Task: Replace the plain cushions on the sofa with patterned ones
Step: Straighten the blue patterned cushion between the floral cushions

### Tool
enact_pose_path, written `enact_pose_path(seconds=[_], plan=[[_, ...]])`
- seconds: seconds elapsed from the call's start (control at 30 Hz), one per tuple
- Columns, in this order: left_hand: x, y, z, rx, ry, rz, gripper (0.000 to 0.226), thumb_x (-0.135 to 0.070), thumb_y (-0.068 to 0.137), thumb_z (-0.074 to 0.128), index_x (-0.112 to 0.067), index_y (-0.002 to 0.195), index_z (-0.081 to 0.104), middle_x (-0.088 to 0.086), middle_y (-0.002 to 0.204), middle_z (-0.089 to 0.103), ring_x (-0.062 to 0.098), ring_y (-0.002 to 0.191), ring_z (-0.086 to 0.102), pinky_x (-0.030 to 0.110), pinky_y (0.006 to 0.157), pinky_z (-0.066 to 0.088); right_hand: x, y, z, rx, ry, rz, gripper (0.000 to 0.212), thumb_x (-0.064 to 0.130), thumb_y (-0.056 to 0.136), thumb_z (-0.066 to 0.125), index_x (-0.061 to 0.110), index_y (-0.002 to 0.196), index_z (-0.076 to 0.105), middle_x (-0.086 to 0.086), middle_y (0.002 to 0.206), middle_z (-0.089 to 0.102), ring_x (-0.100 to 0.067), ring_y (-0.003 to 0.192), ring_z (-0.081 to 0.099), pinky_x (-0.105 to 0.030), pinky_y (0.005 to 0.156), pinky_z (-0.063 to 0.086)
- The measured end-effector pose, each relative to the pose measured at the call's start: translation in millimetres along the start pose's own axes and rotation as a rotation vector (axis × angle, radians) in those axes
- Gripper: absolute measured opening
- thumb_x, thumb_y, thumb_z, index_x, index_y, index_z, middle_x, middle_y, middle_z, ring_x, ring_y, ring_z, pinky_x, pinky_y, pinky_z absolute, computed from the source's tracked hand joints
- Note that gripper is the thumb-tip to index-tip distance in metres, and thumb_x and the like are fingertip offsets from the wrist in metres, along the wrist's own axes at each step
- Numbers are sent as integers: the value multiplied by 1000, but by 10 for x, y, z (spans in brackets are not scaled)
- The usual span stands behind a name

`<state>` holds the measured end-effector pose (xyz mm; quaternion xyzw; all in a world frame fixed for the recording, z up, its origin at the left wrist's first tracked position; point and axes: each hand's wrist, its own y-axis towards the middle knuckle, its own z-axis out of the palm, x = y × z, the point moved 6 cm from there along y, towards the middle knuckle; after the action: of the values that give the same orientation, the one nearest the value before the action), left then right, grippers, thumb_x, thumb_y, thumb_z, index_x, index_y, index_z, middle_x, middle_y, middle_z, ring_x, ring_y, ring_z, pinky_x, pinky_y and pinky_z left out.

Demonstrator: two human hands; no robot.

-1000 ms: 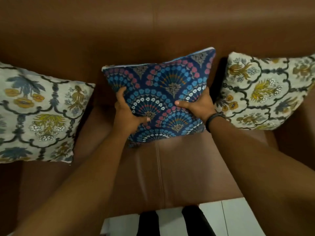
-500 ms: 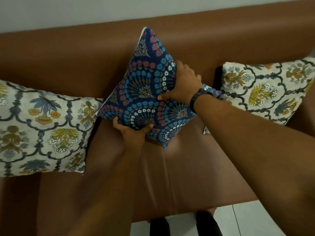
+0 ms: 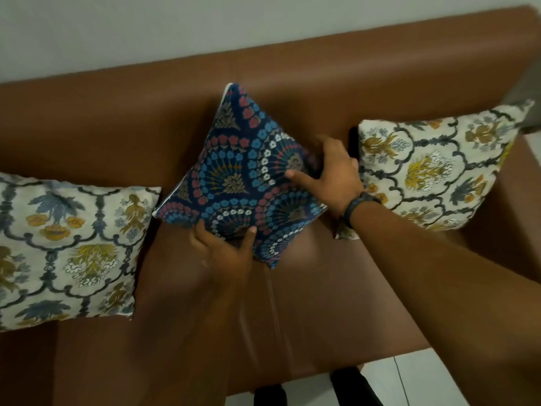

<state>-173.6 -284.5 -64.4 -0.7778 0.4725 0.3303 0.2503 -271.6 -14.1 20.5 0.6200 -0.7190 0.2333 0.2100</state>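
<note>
A dark blue cushion [image 3: 240, 174] with a red, blue and white fan pattern stands on one corner, like a diamond, against the backrest of the brown sofa [image 3: 322, 303]. My left hand [image 3: 225, 247] grips its lower edge from below. My right hand [image 3: 330, 171], with a black wristband, holds its right corner, thumb lying on the front face. A cream floral cushion [image 3: 67, 250] leans at the sofa's left end. A second cream floral cushion [image 3: 433, 168] leans at the right end, close to my right hand.
A pale wall [image 3: 205, 27] rises behind the backrest. White floor tiles [image 3: 409, 379] and my dark shoes [image 3: 354, 388] show below the seat's front edge. A grey object [image 3: 527, 98] sits past the sofa's right end.
The blue cushion went from lying square against the backrest to standing on its corner. My right hand slid from the cushion's upper side to its right corner. The view has pulled back.
</note>
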Motion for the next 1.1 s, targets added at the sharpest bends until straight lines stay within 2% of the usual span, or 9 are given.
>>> enact_pose_path(seconds=[0.1, 0.2, 0.33, 0.43, 0.53, 0.67, 0.83, 0.97, 1.1], plan=[[-661, -276, 218, 54, 109, 243, 82, -53, 81, 81, -4, 138, 46, 24, 143, 43, 46, 126, 50, 61, 97, 50, -578, -182, -538, -222, 112, 52, 78, 70, 91, 61, 9, 138, 53, -12, 131, 55, -31, 121, 56, -55, 100, 48], [-1355, -593, 709, 285, -17, 431, 61, -34, 88, 79, -11, 136, 50, 14, 137, 46, 33, 122, 54, 55, 94, 53, -1304, -376, -1090, -401, 123, 204, 66, 56, 92, 70, 5, 129, 56, -14, 124, 53, -31, 115, 54, -48, 98, 48], [-2035, -962, 1511, 691, -16, 547, 85, -31, 91, 78, -39, 156, 25, 8, 156, 35, 27, 131, 53, 41, 107, 50, -2337, -597, -1673, -569, 267, 487, 88, 57, 76, 85, 5, 137, 47, -4, 129, 41, -24, 119, 49, -44, 106, 46], [-2300, -1094, 2085, 801, 91, 448, 117, -26, 87, 83, -55, 158, -5, 11, 165, 21, 29, 138, 47, 36, 107, 38, -3108, -650, -1881, -461, 391, 704, 123, 59, 61, 95, 9, 154, 32, -9, 150, 39, -28, 135, 47, -43, 108, 47], [-2352, -1081, 2419, 788, 168, 310, 136, -25, 80, 89, -53, 158, -19, 21, 163, 21, 42, 141, 45, 54, 113, 41, -3515, -520, -1865, -239, 493, 727, 135, 58, 47, 100, 11, 155, 35, -7, 154, 52, -23, 133, 56, -33, 93, 51], [-2243, -1113, 2701, 696, 156, 241, 152, -23, 68, 98, -51, 158, -21, 24, 163, 22, 44, 146, 39, 58, 113, 40, -3748, -256, -1738, -46, 491, 639, 133, 51, 43, 103, 23, 155, 37, 9, 135, 58, -17, 124, 58, -37, 101, 50], [-2143, -1178, 2753, 548, -13, 134, 151, -18, 60, 101, -58, 156, -9, 18, 158, 36, 41, 138, 48, 52, 106, 44, -3514, -71, -1728, -90, 544, 408, 131, 31, 56, 104, 22, 158, 23, 10, 142, 51, -12, 132, 52, -37, 115, 43], [-2152, -1306, 2660, 482, -210, 35, 148, -17, 59, 101, -48, 160, -3, 6, 157, 47, 27, 139, 51, 58, 109, 48, -3083, -129, -2090, -186, 352, 255, 105, 53, 56, 99, 23, 139, 42, 11, 134, 61, -19, 129, 59, -54, 107, 46], [-2195, -1390, 2662, 482, -371, -104, 148, -16, 62, 101, -42, 160, -6, -5, 152, 47, 19, 134, 53, 49, 115, 44, -2501, 2, -2443, -259, -26, 91, 101, 67, 59, 89, 26, 141, 48, 1, 129, 63, -28, 122, 57, -51, 96, 39]])
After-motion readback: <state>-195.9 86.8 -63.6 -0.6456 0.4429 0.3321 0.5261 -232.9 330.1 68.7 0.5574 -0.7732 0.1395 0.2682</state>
